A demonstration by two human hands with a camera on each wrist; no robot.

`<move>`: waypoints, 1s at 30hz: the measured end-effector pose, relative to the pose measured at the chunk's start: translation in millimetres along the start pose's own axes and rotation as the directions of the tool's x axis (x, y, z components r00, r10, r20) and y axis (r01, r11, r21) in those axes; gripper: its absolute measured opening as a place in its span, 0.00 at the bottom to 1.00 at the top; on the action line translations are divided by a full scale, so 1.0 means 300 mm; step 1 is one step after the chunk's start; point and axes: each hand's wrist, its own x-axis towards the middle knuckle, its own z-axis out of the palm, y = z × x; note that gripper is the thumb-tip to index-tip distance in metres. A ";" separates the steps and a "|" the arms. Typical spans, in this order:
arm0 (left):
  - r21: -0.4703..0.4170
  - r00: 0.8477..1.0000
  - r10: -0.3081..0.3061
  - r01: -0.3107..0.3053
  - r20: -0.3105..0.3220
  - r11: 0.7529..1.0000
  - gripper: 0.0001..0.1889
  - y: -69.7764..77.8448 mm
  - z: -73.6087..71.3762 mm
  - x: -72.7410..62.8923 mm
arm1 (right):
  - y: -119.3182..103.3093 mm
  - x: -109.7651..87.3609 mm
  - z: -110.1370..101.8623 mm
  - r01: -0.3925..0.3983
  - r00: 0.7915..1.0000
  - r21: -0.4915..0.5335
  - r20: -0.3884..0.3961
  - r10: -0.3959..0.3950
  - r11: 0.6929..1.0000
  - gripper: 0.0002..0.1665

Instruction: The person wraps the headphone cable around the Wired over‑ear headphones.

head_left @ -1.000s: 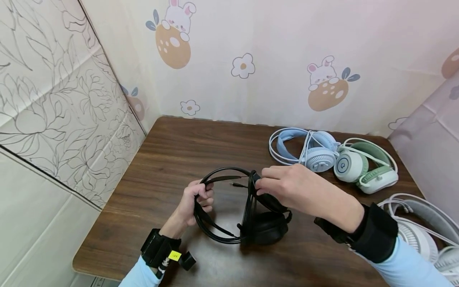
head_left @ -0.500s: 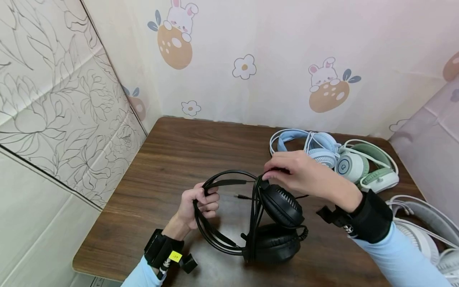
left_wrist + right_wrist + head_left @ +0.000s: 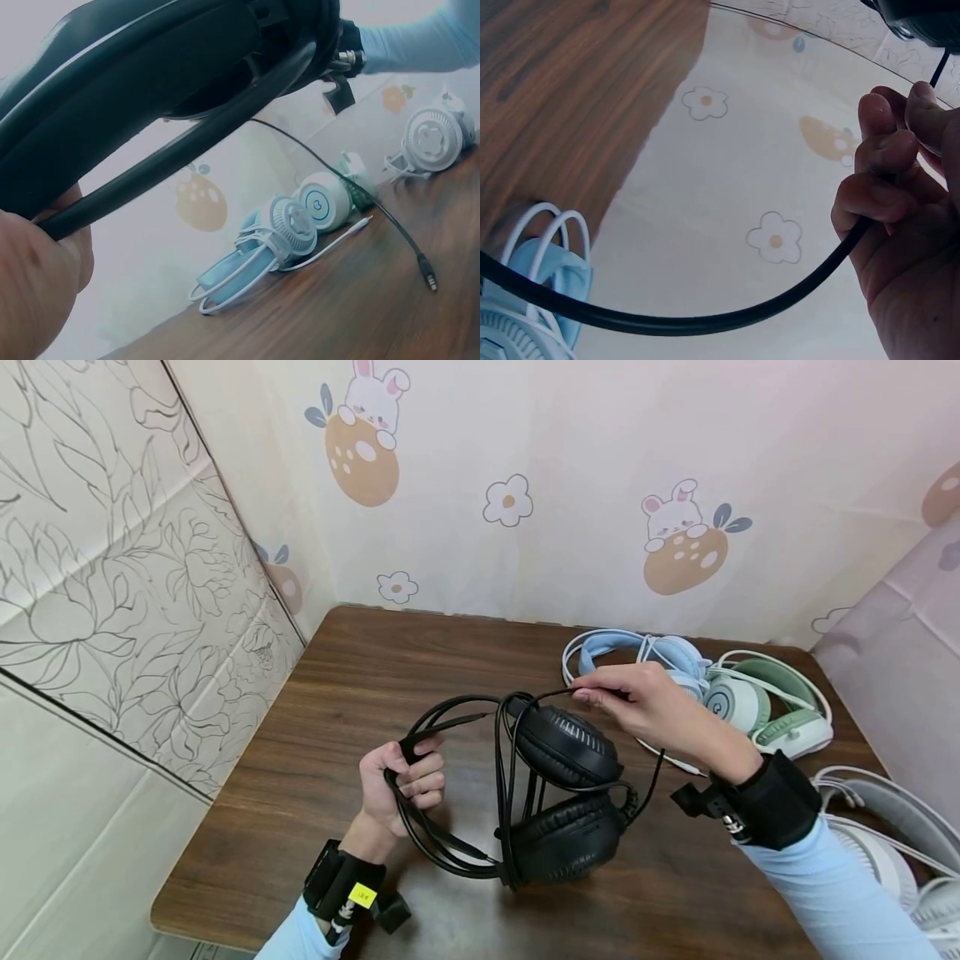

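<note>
My left hand (image 3: 401,785) grips the headband of a pair of black headphones (image 3: 566,747) and holds them over the brown table (image 3: 352,668). The two ear cups point right, one above the other. Several turns of black cable wrap across the headphones beside the cups. My right hand (image 3: 648,706), up and to the right of the cups, pinches a length of that cable (image 3: 667,324) between thumb and fingers, drawing a line from the upper cup. In the left wrist view, the cable's plug (image 3: 426,270) hangs down at the right.
Light blue headphones (image 3: 678,652) lie at the back right of the table, beside green and white headphones (image 3: 731,703). A white plug (image 3: 686,767) lies in front of them. White and grey headphones (image 3: 873,856) sit at the right edge. A patterned wall (image 3: 450,527) stands behind.
The right hand has moved up and right from the ear cups, drawing a stretch of cable out. The headphones have tilted, showing more of both cups. The left hand keeps its hold.
</note>
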 end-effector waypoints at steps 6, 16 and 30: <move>-0.081 0.996 0.075 -0.079 -0.052 0.994 0.08 0.002 0.001 -0.002 | 0.019 -0.034 0.020 -0.058 0.998 -0.046 0.028 0.060 0.997 0.18; -0.157 0.963 0.178 -0.212 -0.204 0.965 0.08 0.018 0.007 -0.013 | 0.020 -0.063 0.069 -0.040 0.997 -0.100 0.058 0.046 0.994 0.15; -0.222 0.899 0.257 -0.347 -0.355 0.911 0.06 0.030 0.013 -0.022 | -0.013 -0.065 0.098 -0.023 0.996 -0.170 0.079 0.037 0.985 0.10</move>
